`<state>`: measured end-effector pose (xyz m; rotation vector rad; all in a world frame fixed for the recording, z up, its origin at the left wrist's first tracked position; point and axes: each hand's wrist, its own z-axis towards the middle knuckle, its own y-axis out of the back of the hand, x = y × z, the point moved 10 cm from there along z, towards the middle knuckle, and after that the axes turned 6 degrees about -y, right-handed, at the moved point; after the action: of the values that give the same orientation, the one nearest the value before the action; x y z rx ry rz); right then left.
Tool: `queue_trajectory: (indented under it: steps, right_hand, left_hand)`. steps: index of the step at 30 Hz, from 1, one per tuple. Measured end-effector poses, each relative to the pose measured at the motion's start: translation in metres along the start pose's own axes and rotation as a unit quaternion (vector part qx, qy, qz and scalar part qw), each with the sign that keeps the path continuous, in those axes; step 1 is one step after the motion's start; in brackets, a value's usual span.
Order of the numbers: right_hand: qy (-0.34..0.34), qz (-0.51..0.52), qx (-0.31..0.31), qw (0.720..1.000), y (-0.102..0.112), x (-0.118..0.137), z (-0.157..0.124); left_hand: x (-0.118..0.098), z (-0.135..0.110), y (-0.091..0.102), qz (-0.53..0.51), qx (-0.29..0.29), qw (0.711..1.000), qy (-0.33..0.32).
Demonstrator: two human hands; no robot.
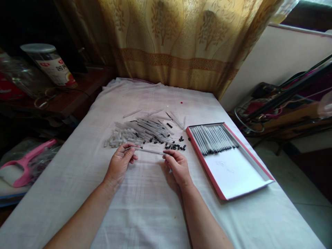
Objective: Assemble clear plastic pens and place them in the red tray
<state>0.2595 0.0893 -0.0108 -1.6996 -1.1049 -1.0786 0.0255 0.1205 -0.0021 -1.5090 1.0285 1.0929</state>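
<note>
A clear pen barrel (149,151) stretches level between my two hands, just in front of the loose pen parts. My left hand (119,164) pinches its left end with thumb and fingers; a thin dark piece shows at those fingertips, too small to name. At the other end, my right hand (178,166) is closed on the barrel, its tip hidden by the fingers. Beyond them lies a pile of clear barrels and refills (149,126). Clear caps (118,137) are heaped at the pile's left, and small black plugs (176,147) are scattered near my right hand.
To the right, a shallow red-edged box (207,176) holds a row of pens (214,138) on its white bottom. A white cloth (135,214) covers the table. At left are a lidded jar (52,65) and a pink-handled roller (28,162). A curtain (176,41) hangs behind.
</note>
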Motion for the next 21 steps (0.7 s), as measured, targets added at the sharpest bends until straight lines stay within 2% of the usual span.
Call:
queue_trajectory:
  steps: [5, 11, 16, 21]
  right_hand:
    - [0.021, -0.075, 0.019, 0.997, -0.004, 0.001, 0.000]
    - [0.148, -0.237, 0.089, 0.956, -0.023, 0.014, -0.009]
    - [0.177, -0.276, 0.107, 0.939, -0.027, 0.014, -0.011]
    - [0.190, -0.284, 0.104, 0.934, -0.028, 0.016, -0.013]
  left_hand:
    - [-0.002, -0.002, -0.004, 0.031, 0.026, 0.999, -0.011]
    - [0.000, -0.002, -0.005, 0.057, 0.045, 0.997, -0.015]
    - [0.001, -0.003, -0.004, 0.062, 0.044, 0.997, -0.018]
    - [-0.002, -0.006, -0.007, 0.092, 0.049, 0.994, -0.033]
